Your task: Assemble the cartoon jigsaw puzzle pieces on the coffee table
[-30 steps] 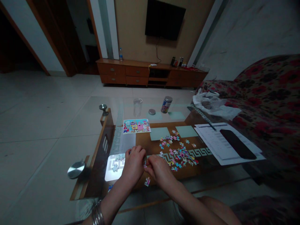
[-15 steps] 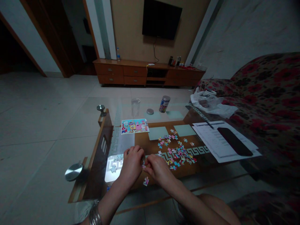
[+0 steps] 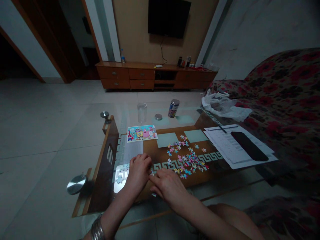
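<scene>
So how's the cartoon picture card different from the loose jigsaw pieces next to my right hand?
The cartoon picture card is one flat rectangle; the loose jigsaw pieces are many, small and knobbly. The card shows whole characters, while the pieces show only scraps of colour. The card lies apart, but many pieces overlap. Both are brightly coloured.

**Furnishings and Sundries**

Television (image 3: pixel 169 18), black, wall-mounted. Cabinet (image 3: pixel 115 75), wooden, low, drawered; plastic bottle (image 3: pixel 122 57) near its left end. Sofa (image 3: pixel 287 80), red floral. Plastic bag (image 3: pixel 225 108), white, crumpled, beside sofa. Papers (image 3: pixel 222 146), on table (image 3: pixel 155 154); flat black object (image 3: pixel 248 146) atop.
</scene>
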Demonstrator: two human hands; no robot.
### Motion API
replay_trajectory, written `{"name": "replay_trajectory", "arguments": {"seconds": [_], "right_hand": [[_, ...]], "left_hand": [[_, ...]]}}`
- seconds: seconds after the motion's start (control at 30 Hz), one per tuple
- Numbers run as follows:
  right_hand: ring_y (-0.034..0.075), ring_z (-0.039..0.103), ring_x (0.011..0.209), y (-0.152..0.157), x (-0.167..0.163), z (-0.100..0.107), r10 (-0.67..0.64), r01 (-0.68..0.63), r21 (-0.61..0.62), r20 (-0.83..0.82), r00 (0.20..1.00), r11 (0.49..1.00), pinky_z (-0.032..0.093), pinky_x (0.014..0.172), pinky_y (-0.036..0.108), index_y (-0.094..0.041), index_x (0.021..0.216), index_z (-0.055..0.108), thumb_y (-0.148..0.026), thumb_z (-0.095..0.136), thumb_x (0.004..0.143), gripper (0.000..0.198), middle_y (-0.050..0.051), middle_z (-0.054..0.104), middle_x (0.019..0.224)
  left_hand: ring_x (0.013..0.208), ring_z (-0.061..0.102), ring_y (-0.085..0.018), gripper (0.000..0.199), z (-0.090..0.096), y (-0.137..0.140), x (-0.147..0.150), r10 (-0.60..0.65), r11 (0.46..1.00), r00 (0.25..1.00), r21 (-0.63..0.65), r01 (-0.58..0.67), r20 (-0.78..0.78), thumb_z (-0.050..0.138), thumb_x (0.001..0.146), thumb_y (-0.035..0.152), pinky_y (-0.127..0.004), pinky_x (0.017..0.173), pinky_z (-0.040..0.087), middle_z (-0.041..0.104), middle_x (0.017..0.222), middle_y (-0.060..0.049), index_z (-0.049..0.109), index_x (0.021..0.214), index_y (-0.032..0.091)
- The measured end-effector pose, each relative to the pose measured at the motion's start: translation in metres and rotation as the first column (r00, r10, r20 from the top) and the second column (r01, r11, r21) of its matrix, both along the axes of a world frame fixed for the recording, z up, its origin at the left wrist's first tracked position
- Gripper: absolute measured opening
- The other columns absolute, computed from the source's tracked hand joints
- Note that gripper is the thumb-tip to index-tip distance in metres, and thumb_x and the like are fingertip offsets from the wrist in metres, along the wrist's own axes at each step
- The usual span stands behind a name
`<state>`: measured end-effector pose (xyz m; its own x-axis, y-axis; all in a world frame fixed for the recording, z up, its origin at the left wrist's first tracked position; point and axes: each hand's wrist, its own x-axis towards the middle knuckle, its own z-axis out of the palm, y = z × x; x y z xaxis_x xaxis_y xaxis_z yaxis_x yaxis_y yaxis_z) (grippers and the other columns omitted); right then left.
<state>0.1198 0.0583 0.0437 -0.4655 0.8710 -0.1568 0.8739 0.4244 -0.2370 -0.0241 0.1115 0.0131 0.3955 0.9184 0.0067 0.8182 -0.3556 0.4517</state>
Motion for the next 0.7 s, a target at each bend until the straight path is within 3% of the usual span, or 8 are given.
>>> {"name": "replay_trajectory", "arguments": {"seconds": [0.2,0.4,0.7], "right_hand": [[0.022,0.065,0.087,-0.0003,0.0031,0.0006,0.036,-0.038,-0.061,-0.038,0.999,0.997,0.042,0.073,0.029,-0.022,0.107,0.064,-0.028,0.067,0.084,0.024,0.006,0.073,0.094],[0.020,0.065,0.083,-0.0012,0.0073,0.0000,0.021,-0.022,-0.011,-0.048,0.999,1.000,0.040,0.071,0.029,-0.025,0.100,0.066,-0.023,0.062,0.087,0.014,0.003,0.074,0.089],[0.021,0.065,0.079,0.0008,0.0046,-0.0048,0.048,-0.047,0.014,-0.020,0.999,0.999,0.039,0.070,0.030,-0.024,0.108,0.064,-0.022,0.058,0.088,0.021,0.005,0.074,0.086]], "left_hand": [[0.102,0.051,-0.019,0.022,0.0002,0.0003,0.0008,0.008,1.000,1.000,-0.012,-0.008,-0.005,0.050,0.077,0.003,-0.034,0.089,0.031,0.061,0.102,0.000,0.058,0.081,0.023],[0.103,0.051,-0.019,0.024,0.0003,0.0000,0.0007,0.006,1.000,1.000,-0.021,-0.007,-0.010,0.049,0.077,0.002,-0.035,0.089,0.031,0.061,0.104,0.001,0.058,0.082,0.024],[0.102,0.050,-0.020,0.021,0.0041,0.0005,0.0010,-0.006,1.000,1.000,-0.026,0.005,-0.029,0.050,0.078,0.004,-0.035,0.089,0.031,0.061,0.102,0.000,0.058,0.082,0.023]]}}
